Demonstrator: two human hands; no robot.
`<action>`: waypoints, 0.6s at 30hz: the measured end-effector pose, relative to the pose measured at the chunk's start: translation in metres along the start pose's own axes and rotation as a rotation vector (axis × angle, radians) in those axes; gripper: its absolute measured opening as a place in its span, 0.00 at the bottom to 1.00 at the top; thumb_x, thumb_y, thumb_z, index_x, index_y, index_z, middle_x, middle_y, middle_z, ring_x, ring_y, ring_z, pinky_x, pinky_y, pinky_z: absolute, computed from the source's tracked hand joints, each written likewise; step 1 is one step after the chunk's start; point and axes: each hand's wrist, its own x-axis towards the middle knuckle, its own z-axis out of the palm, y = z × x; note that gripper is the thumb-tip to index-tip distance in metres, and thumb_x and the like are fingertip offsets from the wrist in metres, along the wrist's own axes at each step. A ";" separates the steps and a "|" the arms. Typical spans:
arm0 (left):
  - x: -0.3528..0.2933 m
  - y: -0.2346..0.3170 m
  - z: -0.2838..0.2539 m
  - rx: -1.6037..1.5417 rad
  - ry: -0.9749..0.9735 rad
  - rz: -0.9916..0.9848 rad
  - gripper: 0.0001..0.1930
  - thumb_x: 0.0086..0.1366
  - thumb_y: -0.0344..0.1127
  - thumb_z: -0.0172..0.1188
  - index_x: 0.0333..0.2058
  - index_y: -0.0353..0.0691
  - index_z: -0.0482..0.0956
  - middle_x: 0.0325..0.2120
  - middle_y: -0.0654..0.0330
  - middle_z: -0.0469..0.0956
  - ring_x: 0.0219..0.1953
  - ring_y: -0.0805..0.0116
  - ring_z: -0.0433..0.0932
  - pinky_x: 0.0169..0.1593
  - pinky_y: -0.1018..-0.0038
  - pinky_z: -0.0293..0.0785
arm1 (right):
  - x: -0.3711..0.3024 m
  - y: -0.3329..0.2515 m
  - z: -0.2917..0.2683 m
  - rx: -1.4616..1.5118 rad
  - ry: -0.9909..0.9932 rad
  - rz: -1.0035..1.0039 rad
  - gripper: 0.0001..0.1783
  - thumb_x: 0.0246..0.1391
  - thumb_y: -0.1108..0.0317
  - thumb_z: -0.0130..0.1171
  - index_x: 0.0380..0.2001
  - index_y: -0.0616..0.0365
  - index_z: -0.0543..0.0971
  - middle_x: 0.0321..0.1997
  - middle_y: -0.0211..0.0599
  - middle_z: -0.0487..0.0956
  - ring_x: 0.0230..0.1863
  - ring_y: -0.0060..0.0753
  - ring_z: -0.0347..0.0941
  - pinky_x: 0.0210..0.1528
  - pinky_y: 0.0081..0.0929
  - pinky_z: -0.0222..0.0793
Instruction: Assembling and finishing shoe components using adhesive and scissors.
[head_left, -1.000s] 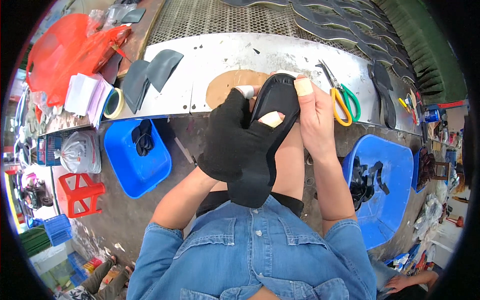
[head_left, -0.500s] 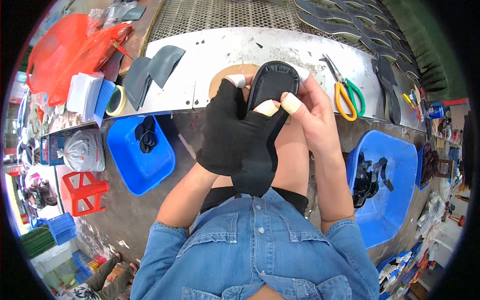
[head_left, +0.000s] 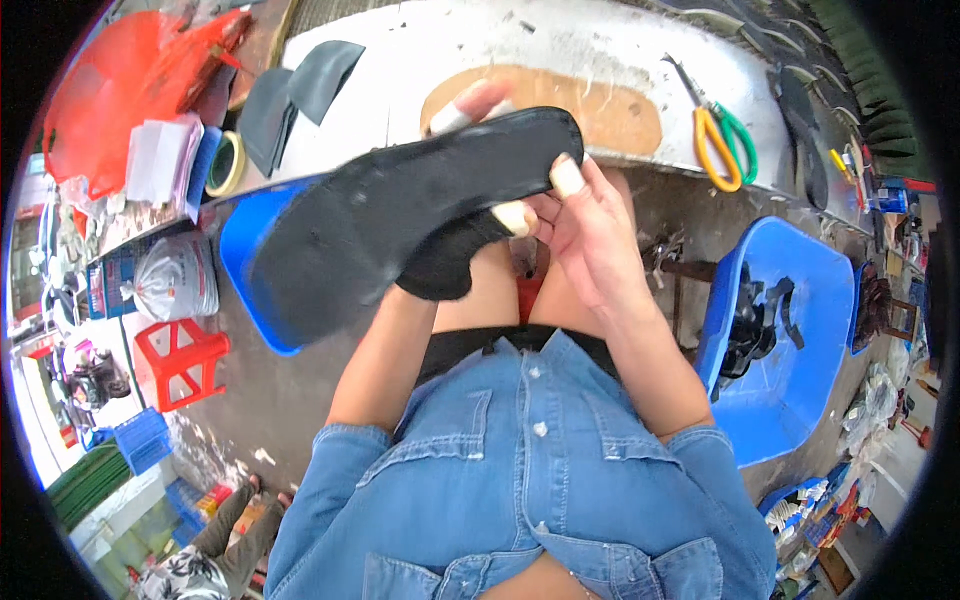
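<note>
Both hands hold a long black insole (head_left: 370,205), flat side up, stretched slantwise from lower left to upper right. Beneath it is my left hand (head_left: 452,255) in a black fingerless glove, mostly hidden. Its light-wrapped thumb lies along the near edge, and wrapped fingers show past the far edge. My right hand (head_left: 592,225) pinches the insole's right end, with a pale wrap on the thumb. A brown sole-shaped board (head_left: 620,112) lies on the white worktop (head_left: 400,95) just beyond the insole.
Scissors (head_left: 722,140) with orange and green handles lie at the right. Dark cut pieces (head_left: 325,80), a tape roll (head_left: 226,163) and a red plastic bag (head_left: 130,95) are at the left. A blue tub (head_left: 800,400) with black pieces and a red stool (head_left: 180,360) stand below.
The insole has swung from nearly upright to slanting leftward, and its broad flat face now shows. The brown board is more exposed. My right hand has stayed at the insole's end.
</note>
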 end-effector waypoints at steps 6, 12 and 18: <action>-0.007 0.018 -0.019 -0.329 0.043 -0.169 0.41 0.43 0.47 0.73 0.52 0.32 0.66 0.48 0.49 0.72 0.53 0.58 0.70 0.58 0.63 0.65 | 0.013 -0.032 -0.046 -0.262 -0.176 0.062 0.27 0.60 0.49 0.46 0.48 0.64 0.72 0.43 0.40 0.78 0.40 0.28 0.76 0.40 0.23 0.72; -0.016 0.010 -0.010 -0.206 0.015 -0.215 0.47 0.37 0.62 0.71 0.49 0.32 0.67 0.48 0.48 0.71 0.51 0.58 0.72 0.55 0.63 0.69 | 0.012 -0.015 -0.021 -0.470 -0.224 0.053 0.19 0.59 0.55 0.53 0.44 0.59 0.78 0.34 0.24 0.76 0.33 0.12 0.69 0.32 0.12 0.66; -0.040 0.018 -0.034 -0.309 0.194 -0.297 0.41 0.43 0.56 0.70 0.50 0.32 0.68 0.47 0.48 0.73 0.53 0.58 0.70 0.57 0.63 0.66 | 0.037 -0.056 -0.072 -0.881 0.065 -0.233 0.17 0.55 0.59 0.55 0.41 0.60 0.78 0.32 0.34 0.78 0.34 0.24 0.71 0.37 0.23 0.67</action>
